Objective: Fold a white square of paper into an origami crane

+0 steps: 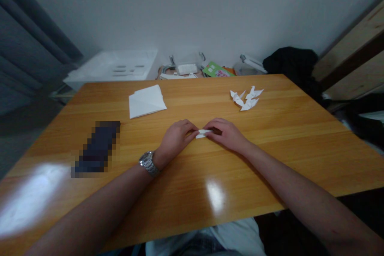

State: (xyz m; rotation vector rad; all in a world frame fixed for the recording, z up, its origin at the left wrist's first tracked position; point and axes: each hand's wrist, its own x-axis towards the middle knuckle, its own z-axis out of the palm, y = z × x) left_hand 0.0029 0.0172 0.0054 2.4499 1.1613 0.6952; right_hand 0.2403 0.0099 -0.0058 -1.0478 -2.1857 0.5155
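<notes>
A small folded piece of white paper (203,133) lies between my two hands over the middle of the wooden table (180,180). At its left end, my left hand (177,139), with a silver watch (148,163) on the wrist, pinches it between thumb and fingers. My right hand (227,134) grips the other end in the same way. The fingertips cover both ends of the paper, so its full shape is hidden. Beyond my right hand sit several folded white paper birds (249,102) in a cluster.
A stack of white paper sheets (146,102) lies at the back left of the table. A dark pixelated rectangle (99,146) is left of my left arm. Behind the table's far edge are a white tray (132,62), a green booklet (216,69) and a black cloth-like heap (291,64).
</notes>
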